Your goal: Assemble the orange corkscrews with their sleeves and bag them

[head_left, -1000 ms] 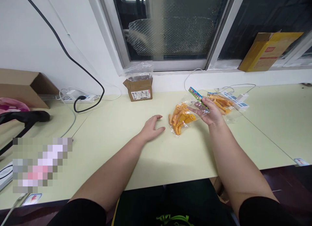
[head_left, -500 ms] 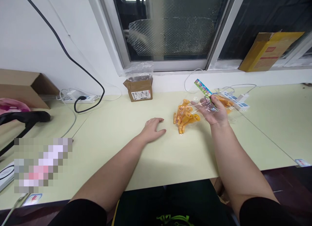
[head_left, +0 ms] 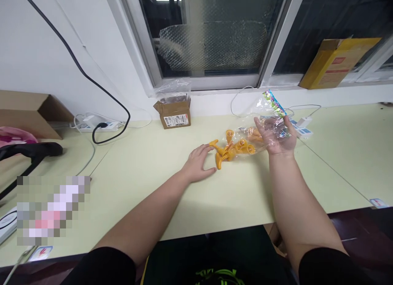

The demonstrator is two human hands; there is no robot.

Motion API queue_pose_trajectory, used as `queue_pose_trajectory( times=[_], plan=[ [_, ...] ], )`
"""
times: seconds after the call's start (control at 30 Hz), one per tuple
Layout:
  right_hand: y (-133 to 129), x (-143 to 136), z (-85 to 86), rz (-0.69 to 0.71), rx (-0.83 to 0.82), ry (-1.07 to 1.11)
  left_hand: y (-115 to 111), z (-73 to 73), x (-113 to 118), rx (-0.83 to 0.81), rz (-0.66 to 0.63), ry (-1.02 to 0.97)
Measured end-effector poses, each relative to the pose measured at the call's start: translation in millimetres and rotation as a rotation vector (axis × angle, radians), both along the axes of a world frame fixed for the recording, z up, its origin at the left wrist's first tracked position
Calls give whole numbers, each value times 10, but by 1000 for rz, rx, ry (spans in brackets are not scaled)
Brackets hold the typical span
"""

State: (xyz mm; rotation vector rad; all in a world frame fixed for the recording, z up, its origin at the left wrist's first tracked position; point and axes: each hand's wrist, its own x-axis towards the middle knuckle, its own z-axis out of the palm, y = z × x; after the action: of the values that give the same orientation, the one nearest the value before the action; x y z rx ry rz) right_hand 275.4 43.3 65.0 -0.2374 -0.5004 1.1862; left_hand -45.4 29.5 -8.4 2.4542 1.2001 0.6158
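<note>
My left hand [head_left: 201, 164] rests on the table, fingers spread, its fingertips at the near end of several orange pipe-shaped plastic pieces [head_left: 231, 152]. Whether it presses on them I cannot tell. Each piece has a round cup at one end. Some lie at the mouth of a clear plastic bag [head_left: 256, 113], partly out on the table. My right hand [head_left: 278, 139] holds this bag up by its upper part, near a colourful printed header strip [head_left: 274, 103]. More orange pieces [head_left: 254, 134] show behind the right fingers, blurred by the film.
A small open cardboard box [head_left: 175, 113] stands against the wall under the window. Behind my right hand lies a power strip [head_left: 303, 130] with white cables. To the left are another power strip [head_left: 104, 125], a larger carton [head_left: 24, 113] and a black curved stand [head_left: 37, 150].
My right hand has lifted and turned the bag, its header moving right. The orange pieces have slid left and spread out. My left hand has moved slightly right, up to them.
</note>
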Motion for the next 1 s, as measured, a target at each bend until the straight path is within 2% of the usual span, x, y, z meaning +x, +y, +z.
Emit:
queue_pose_trajectory(
  times=[0.1,0.23,0.4,0.53,0.63,0.7,0.87,0.93,1.0],
  plan=[
    [35,98,-68,4,-42,13,28,15,108,-18,-3,-6],
    [87,190,-167,-13,-95,-34,120,107,273,-44,-14,45],
    [127,267,-260,1,-129,-40,281,200,679,10,-154,137],
    [138,390,-332,-23,-95,88,377,155,996,-7,-143,195],
    [124,516,-358,-96,-97,200,421,96,1124,26,-104,215],
    [101,586,-346,-124,-95,312,444,69,1168,53,-87,217],
    [25,668,-273,-78,-49,668,471,51,1177,83,-62,225],
    [4,670,-260,-71,-36,757,461,53,1104,92,-33,218],
    [-3,653,-259,-50,-33,734,444,58,958,99,10,206]
  ],
)
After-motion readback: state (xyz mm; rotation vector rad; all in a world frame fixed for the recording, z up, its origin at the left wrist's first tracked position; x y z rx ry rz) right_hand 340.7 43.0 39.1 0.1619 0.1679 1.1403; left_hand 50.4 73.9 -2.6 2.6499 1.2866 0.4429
